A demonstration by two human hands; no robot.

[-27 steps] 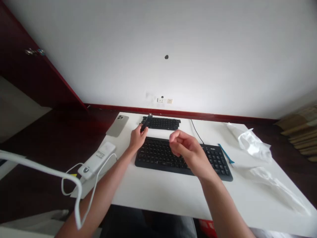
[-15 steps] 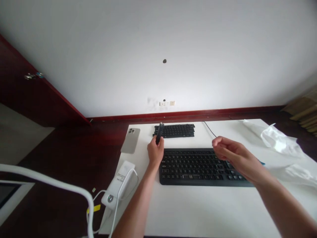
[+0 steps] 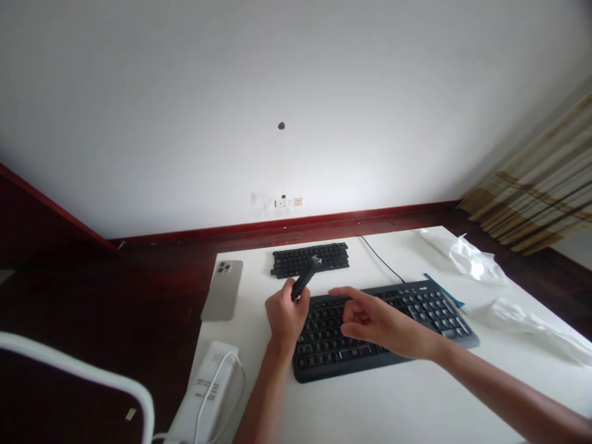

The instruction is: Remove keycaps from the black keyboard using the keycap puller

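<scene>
My left hand (image 3: 285,313) is closed around a slim black stick-like tool (image 3: 303,280) with a shiny tip pointing up and away. Just behind that tip lies a small black block of keys (image 3: 335,258) with a stepped edge. My right hand (image 3: 372,320) is over the large black keyboard (image 3: 430,311), index finger stretched toward the left hand and the other fingers curled. Nothing shows between its fingers. The hand and forearm hide the keyboard's middle.
On the white table (image 3: 351,407) lie a phone (image 3: 222,296), a white power strip (image 3: 203,394) with a cord, and crumpled clear plastic (image 3: 476,259) at right. A thin blue strip (image 3: 446,291) lies by the keyboard's far right corner. A black cable (image 3: 382,262) runs behind it.
My right hand has moved left across the keyboard, and its pinched fingers have parted. The tool in my left hand now leans more to the right. The camera view has turned right.
</scene>
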